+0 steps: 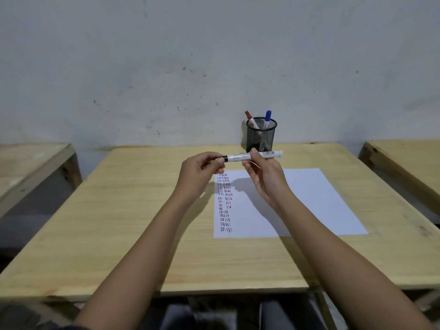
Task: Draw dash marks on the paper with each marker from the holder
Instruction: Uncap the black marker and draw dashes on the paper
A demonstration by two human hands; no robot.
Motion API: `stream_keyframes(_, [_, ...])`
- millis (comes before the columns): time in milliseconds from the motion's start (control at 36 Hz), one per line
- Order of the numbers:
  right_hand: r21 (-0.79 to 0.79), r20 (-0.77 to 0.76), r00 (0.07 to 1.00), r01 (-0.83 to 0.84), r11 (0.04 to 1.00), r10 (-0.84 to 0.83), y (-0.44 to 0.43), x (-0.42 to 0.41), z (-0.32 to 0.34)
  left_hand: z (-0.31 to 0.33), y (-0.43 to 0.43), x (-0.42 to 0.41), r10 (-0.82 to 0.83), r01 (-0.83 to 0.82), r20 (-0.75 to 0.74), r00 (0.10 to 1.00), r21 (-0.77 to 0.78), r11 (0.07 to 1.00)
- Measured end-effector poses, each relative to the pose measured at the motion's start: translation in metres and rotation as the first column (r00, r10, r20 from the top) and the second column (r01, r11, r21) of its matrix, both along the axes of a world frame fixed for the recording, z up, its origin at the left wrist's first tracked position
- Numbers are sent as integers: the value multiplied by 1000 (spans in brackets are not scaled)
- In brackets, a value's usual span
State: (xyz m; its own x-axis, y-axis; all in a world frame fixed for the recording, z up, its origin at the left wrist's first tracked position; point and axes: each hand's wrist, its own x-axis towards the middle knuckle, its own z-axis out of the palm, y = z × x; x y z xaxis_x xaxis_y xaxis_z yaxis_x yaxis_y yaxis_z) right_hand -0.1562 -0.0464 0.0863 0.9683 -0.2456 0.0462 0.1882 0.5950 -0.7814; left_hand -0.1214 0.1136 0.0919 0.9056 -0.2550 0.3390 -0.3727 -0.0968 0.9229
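Observation:
A white marker (238, 157) is held level above the table, in front of the holder. My right hand (265, 177) grips its barrel near the middle. My left hand (200, 170) pinches its dark left end, where the black cap is mostly hidden by my fingers. The white paper (309, 203) lies flat on the wooden table (119, 210), with columns of black, red and blue dash marks (225, 201) down its left side. The black mesh holder (261, 136) stands at the table's far edge and holds a red-capped marker (250, 119) and a blue-capped marker (267, 119).
A grey wall rises right behind the table. Another wooden table (31, 163) stands to the left and a third (404, 160) to the right, each across a narrow gap. My knees show below the near edge.

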Motion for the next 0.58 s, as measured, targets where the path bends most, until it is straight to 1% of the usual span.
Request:
stream_keyframes(167, [-133,59,994,-87,987,95,3,10,0,-3,9,3,-43,33,-86,995,-111,993])
stream_keyframes(250, [-201,75,986,-134,970,152,3,14,1,-3,13,4,-61,44,-112,992,-143,989])
stream_keyframes(417, [-233,102,970,-190,954,219,-2,21,-1,-5,19,9,-89,70,-123,988,-152,986])
stream_keyframes(583, [-269,119,966,-192,944,230,-6,27,-2,-10,21,15,-104,79,-143,984,-173,982])
